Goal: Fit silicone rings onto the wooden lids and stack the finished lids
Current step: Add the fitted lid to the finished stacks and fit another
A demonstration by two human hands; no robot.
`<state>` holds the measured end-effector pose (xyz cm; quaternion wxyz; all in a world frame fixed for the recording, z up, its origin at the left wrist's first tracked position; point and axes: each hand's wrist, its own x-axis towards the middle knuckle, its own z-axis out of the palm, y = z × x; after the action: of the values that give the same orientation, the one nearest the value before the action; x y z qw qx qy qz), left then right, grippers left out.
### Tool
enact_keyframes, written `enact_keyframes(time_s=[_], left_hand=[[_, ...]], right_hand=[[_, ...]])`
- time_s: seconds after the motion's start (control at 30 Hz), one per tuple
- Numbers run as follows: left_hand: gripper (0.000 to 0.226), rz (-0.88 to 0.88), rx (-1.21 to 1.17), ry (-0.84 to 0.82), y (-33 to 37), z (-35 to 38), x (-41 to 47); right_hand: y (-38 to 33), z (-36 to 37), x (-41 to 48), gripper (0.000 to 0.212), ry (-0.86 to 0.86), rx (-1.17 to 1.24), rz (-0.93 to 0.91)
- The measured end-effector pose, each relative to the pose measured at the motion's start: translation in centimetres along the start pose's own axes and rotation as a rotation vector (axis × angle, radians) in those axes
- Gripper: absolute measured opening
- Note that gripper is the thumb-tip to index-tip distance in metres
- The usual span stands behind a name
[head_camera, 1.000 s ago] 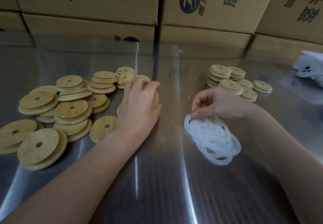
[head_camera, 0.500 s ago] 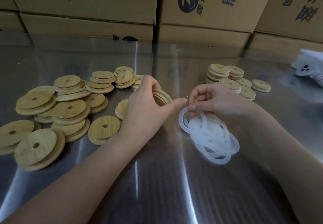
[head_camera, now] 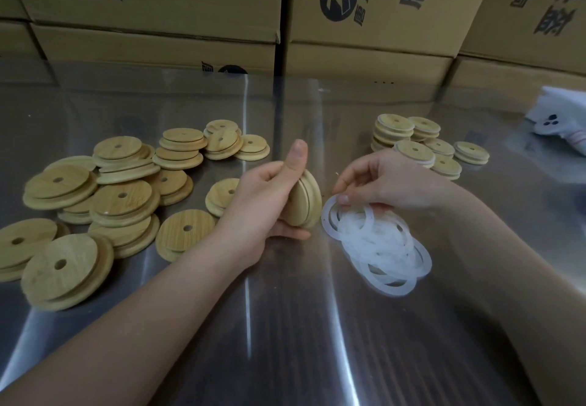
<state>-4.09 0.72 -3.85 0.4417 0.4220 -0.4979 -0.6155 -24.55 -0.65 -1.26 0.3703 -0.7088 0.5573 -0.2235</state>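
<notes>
On the shiny tabletop point(head_camera: 285, 336) lies a pile of white silicone rings point(head_camera: 388, 255); the right grip point(head_camera: 387, 183) pinches one ring point(head_camera: 326, 219) by its top, at the pile's left edge. Just left, the left grip point(head_camera: 269, 202) holds a wooden lid point(head_camera: 307, 202) on edge, thumb raised along its rim. Loose lids point(head_camera: 123, 196) sprawl at left, finished stacks point(head_camera: 412, 144) stand beyond the right grip, and cardboard boxes point(head_camera: 152, 9) line the back.

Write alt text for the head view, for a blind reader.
A left hand holds a round wooden lid on edge while the right hand pinches a white silicone ring beside it. Loose lids lie left, ringed stacks far right, on a metal table.
</notes>
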Motion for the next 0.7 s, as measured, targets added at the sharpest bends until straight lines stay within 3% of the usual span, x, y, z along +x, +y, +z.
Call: enact_keyframes(time_s=[0.23,0.43,0.7], left_hand=[[0.076,-0.057,-0.115,0.029,0.07,-0.54,0.42],[0.082,-0.102,-0.166,0.059,-0.01,-0.74,0.74],[0.057,-0.105,-0.318,0.008,0.11,-0.84,0.87]], right_hand=[[-0.33,-0.09,-0.37,0.016,0.0,0.064,-0.063],[-0.7,-0.19,-0.8,0.006,-0.057,0.232,-0.153],[-0.94,0.03,-0.96,0.009,-0.137,0.409,-0.241]])
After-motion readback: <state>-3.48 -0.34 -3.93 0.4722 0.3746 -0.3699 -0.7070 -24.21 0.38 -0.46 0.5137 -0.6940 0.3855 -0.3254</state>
